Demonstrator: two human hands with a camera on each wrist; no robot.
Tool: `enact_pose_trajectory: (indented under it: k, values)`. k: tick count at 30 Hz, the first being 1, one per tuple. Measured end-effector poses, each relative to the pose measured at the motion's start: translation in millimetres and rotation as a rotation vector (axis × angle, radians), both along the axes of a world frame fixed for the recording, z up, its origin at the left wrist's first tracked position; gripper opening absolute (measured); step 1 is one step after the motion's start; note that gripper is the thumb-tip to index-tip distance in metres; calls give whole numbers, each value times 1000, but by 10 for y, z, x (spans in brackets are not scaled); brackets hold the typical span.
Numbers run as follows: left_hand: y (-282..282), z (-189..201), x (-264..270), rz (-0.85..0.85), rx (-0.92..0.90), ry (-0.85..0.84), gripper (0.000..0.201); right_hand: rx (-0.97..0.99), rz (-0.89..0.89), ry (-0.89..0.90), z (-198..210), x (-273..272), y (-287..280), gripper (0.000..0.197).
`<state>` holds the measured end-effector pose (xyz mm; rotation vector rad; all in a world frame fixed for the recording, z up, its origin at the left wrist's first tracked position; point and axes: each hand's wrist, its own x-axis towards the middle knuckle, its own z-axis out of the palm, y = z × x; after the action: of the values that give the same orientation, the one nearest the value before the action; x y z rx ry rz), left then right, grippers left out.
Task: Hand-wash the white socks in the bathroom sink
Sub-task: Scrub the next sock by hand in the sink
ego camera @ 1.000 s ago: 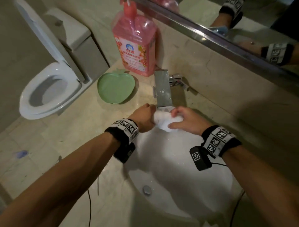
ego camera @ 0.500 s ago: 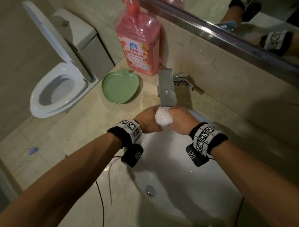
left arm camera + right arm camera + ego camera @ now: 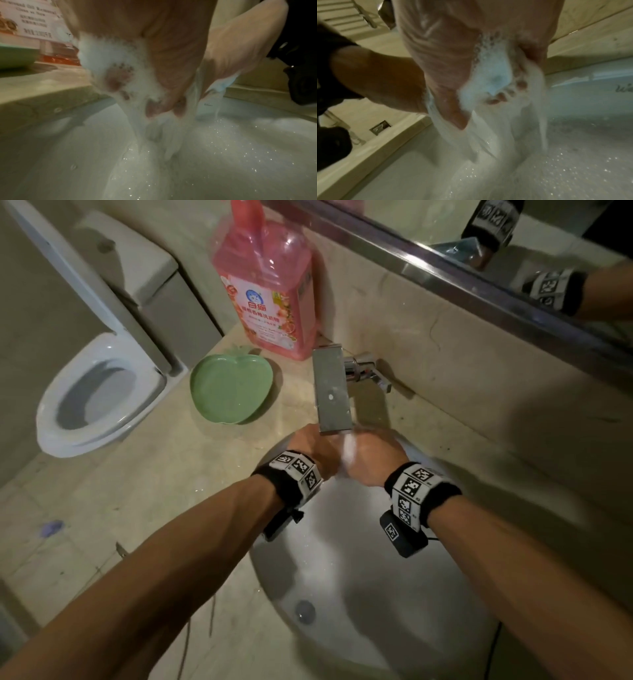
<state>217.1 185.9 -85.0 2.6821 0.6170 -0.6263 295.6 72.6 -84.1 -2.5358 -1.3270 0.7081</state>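
a beige stone counter (image 3: 144,487) runs beside a white toilet (image 3: 99,395) at far left. on the counter sit a green apple-shaped dish (image 3: 231,388) and, behind it, a pink detergent bottle (image 3: 267,292). the square faucet (image 3: 332,392) reaches over the white sink (image 3: 359,594). just under its spout the left hand (image 3: 315,450) and right hand (image 3: 373,457) press together, fingers curled around a soapy white sock (image 3: 109,56) bunched between them, water streaming down into the basin.
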Motion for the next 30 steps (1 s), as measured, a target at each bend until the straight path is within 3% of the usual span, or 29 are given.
enact_pose_trajectory:
  k: [2,6,9,11,13,15,17,20,22,25,30]
  values:
    - [10,-11,14,-7,26,-9,34,7,62,-94,-50,-3,7,15]
    - [23,59,45,52,-39,-57,36,12,130,-221,-107,-9,-8,13]
    - [42,106,23,58,-116,-5,36,10,151,-239,-135,25,-8,11]
    - [108,175,-11,35,-210,-8,37,-3,93,-106,-122,59,7,15]
    - [183,295,-78,-11,-362,-75,47,51,-43,152,-76,59,-19,21]
    - [271,407,-195,109,-521,-136,69,89,-159,377,-17,39,-65,34]
    - [374,456,-325,200,-549,-200,79,90,-202,598,35,-5,-85,47]
    - [519,491,-508,240,-587,-273,71,173,-304,831,91,-67,11,29]
    - [569,508,-591,204,-555,-305,55,282,-366,839,121,-97,88,20]
    - [544,504,-706,151,-518,-391,36,364,-385,819,117,-170,172,26]
    - [511,499,-779,281,-475,-456,48,361,-406,643,113,-265,193,18]
